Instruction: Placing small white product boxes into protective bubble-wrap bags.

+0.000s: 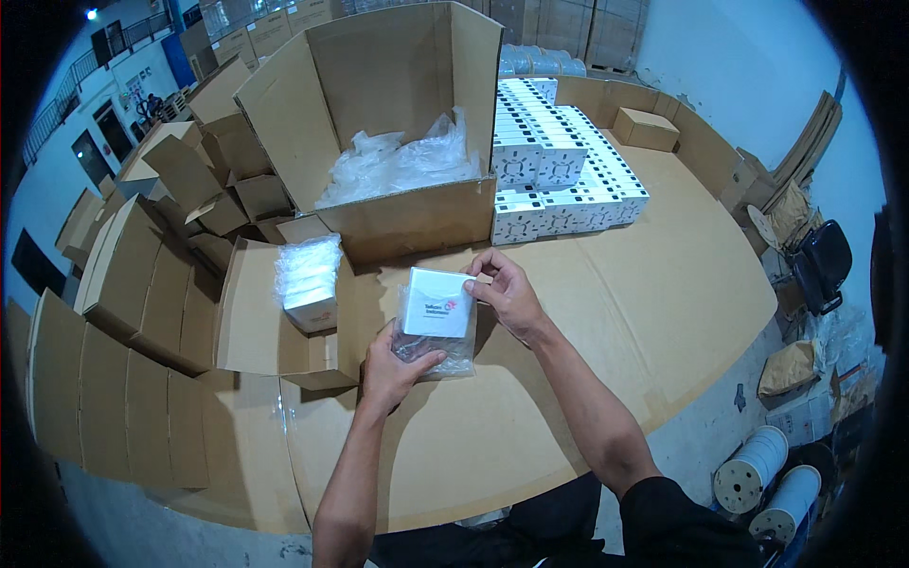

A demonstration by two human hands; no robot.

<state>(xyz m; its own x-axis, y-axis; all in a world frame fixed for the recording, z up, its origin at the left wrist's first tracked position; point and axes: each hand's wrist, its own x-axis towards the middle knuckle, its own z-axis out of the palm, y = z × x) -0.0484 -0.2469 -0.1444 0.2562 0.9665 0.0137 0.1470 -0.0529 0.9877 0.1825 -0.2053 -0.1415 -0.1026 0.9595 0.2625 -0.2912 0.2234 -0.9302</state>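
Note:
Over the table in front of me, a small white box with a printed top sits partly inside a clear plastic bag. My left hand grips the bag and the box's lower left side, thumb across the front. At the box's upper right corner, my right hand pinches the edge between thumb and fingers; whether it also has the bag's film there is hard to see. Just to the left stands an open carton holding a row of bagged white boxes.
Behind my hands rises a large open carton with loose clear plastic bags. Stacked white printed boxes stand right of it on the cardboard-covered table. Folded cartons crowd the left; cable spools sit on the floor at right.

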